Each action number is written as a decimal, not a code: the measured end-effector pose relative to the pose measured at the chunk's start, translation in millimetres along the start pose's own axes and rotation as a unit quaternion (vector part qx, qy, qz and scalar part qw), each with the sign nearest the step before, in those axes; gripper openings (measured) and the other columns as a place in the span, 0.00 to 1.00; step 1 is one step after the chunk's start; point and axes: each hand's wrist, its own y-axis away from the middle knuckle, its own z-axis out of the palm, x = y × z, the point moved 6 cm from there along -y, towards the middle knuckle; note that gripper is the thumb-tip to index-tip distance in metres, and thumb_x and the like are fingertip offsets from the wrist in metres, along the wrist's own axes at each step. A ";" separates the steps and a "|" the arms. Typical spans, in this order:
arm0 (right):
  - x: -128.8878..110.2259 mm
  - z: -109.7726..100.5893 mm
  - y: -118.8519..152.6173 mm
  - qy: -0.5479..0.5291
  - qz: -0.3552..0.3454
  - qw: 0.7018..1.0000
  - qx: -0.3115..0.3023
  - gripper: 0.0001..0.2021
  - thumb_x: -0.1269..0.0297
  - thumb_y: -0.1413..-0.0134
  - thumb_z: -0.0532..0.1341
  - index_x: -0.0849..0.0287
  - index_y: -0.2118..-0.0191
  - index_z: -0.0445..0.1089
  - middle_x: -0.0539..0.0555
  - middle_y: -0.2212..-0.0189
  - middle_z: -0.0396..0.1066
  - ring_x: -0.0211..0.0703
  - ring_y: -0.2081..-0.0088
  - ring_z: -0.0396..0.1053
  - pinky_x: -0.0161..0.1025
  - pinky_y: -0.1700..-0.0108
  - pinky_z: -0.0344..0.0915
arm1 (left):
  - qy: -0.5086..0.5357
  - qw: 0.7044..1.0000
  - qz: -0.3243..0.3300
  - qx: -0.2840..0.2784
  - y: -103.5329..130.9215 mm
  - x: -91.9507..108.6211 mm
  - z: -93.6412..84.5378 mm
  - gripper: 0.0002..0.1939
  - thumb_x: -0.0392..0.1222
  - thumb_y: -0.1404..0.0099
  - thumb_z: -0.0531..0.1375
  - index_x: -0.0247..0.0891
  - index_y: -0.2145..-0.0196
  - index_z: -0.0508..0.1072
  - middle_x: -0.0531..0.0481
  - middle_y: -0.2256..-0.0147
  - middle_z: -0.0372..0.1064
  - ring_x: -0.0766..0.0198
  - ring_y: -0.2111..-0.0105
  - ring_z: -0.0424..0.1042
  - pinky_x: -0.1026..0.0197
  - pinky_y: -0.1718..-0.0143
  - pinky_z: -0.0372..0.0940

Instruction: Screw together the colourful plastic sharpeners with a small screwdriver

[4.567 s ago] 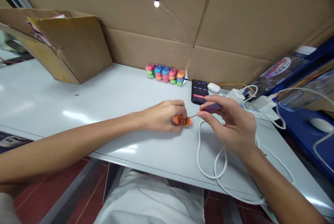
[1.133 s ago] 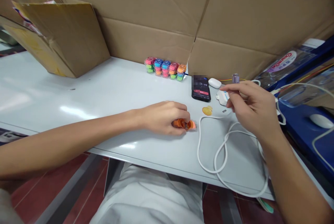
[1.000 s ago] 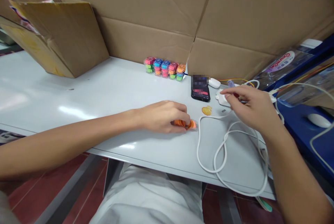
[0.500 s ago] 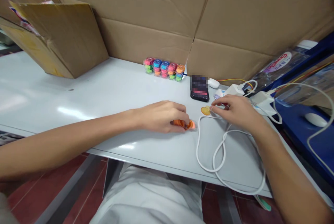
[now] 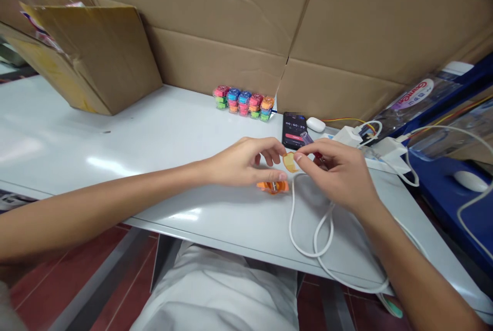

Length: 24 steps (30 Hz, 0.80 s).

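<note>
My right hand [image 5: 335, 169] pinches a thin, see-through yellow disc [image 5: 290, 163] at its right edge, above the table. A slim purple and red tool [image 5: 307, 138] also sticks out of this hand; its kind is unclear. My left hand [image 5: 250, 161] faces the disc, thumb and fingers spread, with the index fingertip close to the disc's left edge; I cannot tell whether it touches. Just below the left thumb, a small orange plastic piece [image 5: 274, 187] with a shiny bit in its middle lies on the table.
A row of colourful stacked plastic pieces [image 5: 244, 102] stands by the cardboard wall. Beyond my hands are a phone [image 5: 295, 128] and a white case [image 5: 316, 124]. A looped white cable [image 5: 295, 228] lies at right, near plugged-in chargers [image 5: 346, 136]. An open cardboard box [image 5: 111, 63] stands left.
My left hand has let go of the orange piece and opened. My right hand has lifted the yellow disc off the table and moved left, bringing the purple and red tool along.
</note>
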 end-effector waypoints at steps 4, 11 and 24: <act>-6.1 7.9 3.9 -0.018 -0.008 1.000 0.020 0.05 0.67 0.42 0.65 0.57 0.68 0.76 0.49 0.72 0.73 0.33 0.77 0.60 0.36 0.76 0.57 | 0.140 0.989 -0.029 0.034 -1.2 -4.8 2.1 0.19 0.47 0.39 0.69 0.34 0.55 0.73 0.45 0.60 0.77 0.62 0.60 0.76 0.59 0.59 0.69; -8.3 12.6 6.2 -0.021 -0.031 0.999 0.029 0.04 0.68 0.40 0.64 0.59 0.67 0.75 0.49 0.71 0.72 0.32 0.76 0.60 0.35 0.74 0.58 | 0.245 0.965 -0.071 0.065 -1.8 -6.3 5.0 0.19 0.42 0.43 0.71 0.33 0.56 0.73 0.45 0.61 0.78 0.62 0.59 0.77 0.56 0.52 0.70; 3.4 22.5 8.4 0.019 -0.003 0.977 -0.214 0.06 0.66 0.43 0.64 0.56 0.62 0.79 0.49 0.68 0.73 0.34 0.72 0.66 0.36 0.68 0.62 | -0.069 0.997 0.028 0.021 2.0 11.2 0.8 0.14 0.38 0.42 0.65 0.35 0.57 0.78 0.49 0.63 0.75 0.63 0.63 0.73 0.59 0.59 0.67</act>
